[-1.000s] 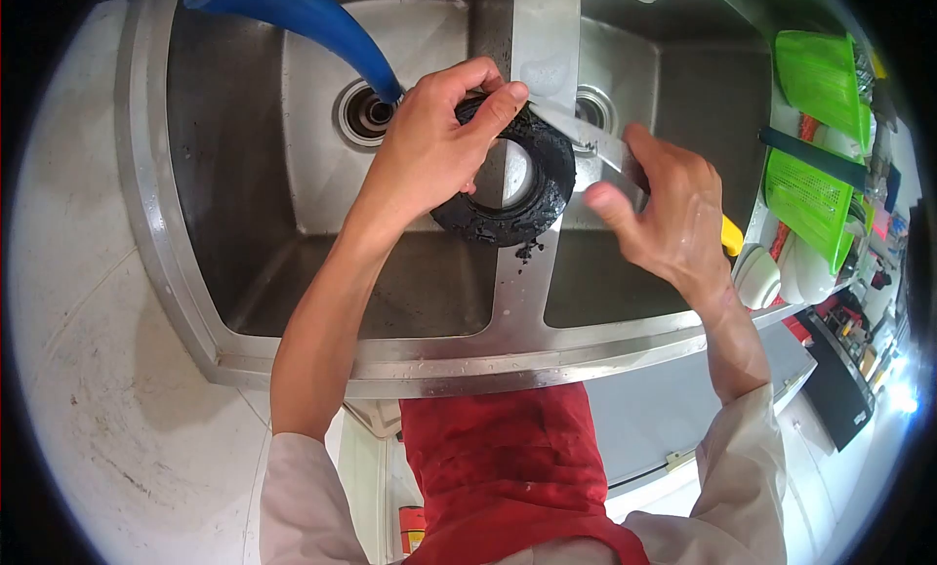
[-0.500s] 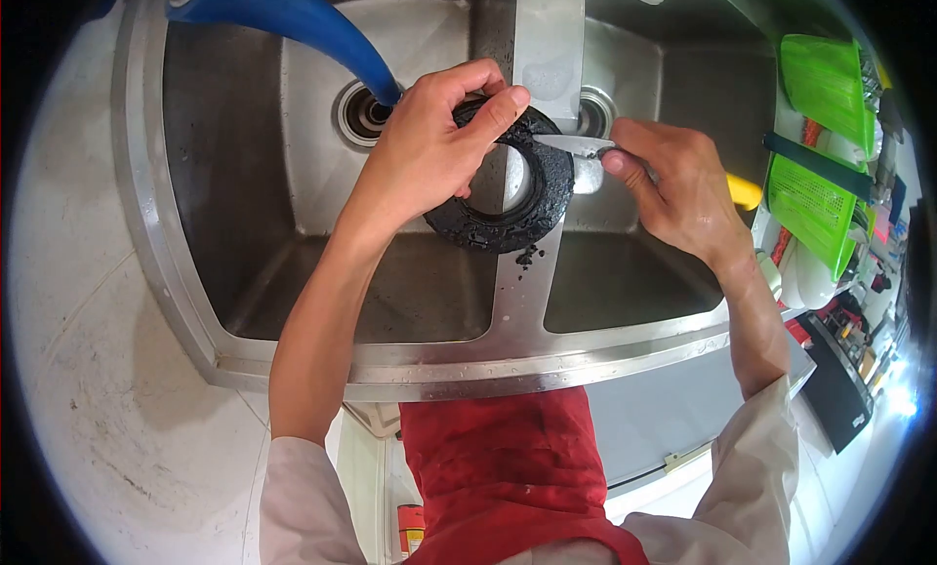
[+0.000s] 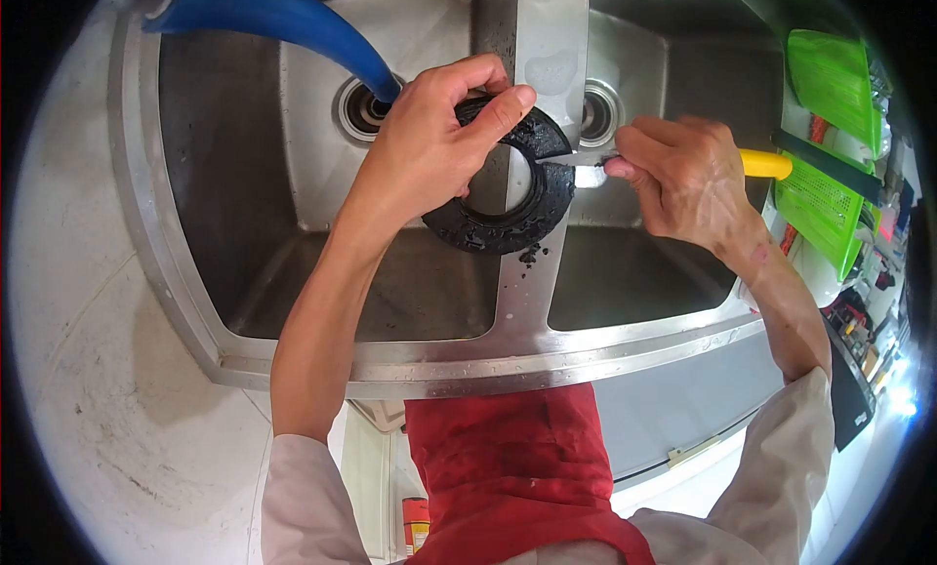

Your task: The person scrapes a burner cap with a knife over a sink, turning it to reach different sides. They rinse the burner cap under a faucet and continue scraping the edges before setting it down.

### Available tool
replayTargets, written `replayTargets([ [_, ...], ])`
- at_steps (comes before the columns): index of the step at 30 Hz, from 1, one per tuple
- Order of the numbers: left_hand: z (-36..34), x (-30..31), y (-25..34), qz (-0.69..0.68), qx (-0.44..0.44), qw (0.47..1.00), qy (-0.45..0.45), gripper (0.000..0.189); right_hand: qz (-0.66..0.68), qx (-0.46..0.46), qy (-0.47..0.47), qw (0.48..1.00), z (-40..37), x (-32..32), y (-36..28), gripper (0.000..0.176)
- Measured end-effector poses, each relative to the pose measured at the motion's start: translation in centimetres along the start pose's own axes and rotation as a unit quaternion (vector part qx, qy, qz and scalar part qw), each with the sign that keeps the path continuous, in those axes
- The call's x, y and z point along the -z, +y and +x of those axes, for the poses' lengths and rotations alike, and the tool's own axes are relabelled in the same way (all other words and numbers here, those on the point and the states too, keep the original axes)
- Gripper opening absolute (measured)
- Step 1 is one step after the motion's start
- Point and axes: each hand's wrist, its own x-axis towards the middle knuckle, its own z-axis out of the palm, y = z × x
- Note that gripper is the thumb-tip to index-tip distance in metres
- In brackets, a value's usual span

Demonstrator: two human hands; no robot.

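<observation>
A black ring-shaped part (image 3: 498, 231), caked with dark residue, rests over the divider (image 3: 527, 306) between two sink basins. My left hand (image 3: 439, 131) grips its upper left side, with the thumb on top. In my right hand (image 3: 680, 175) is a knife with a yellow handle (image 3: 766, 164). Its blade (image 3: 576, 159) points left, and the tip touches the ring's right side near the hole. Dark crumbs (image 3: 528, 256) lie on the divider just below the ring.
A blue hose (image 3: 283, 20) runs into the left basin's drain (image 3: 361, 111). The right basin has a drain (image 3: 598, 113) behind the blade. Green baskets (image 3: 828, 92) stand at the right. The metal sink rim (image 3: 439, 370) crosses in front of a red apron (image 3: 512, 458).
My right hand has moved slightly right and outward, and more of the yellow handle shows. The blade tip is a little lower on the ring. My left hand keeps its hold.
</observation>
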Motion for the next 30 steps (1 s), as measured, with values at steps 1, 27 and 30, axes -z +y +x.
replayTargets([
  [1, 0.0, -0.1, -0.2, 0.003, -0.009, 1.0, -0.002, 0.032, 0.002, 0.006, -0.012, 1.0, -0.1, 0.0, -0.1, 0.018],
  [27, -0.1, -0.2, -0.1, 0.015, 0.005, 1.0, -0.002, 0.035, 0.023, -0.083, 0.065, 0.994, -0.2, -1.1, -2.5, 0.016],
  [30, -0.1, -0.1, -0.1, 0.016, 0.01, 1.0, 0.006, 0.035, 0.028, -0.087, -0.001, 0.996, -2.4, -1.0, -4.3, 0.016],
])
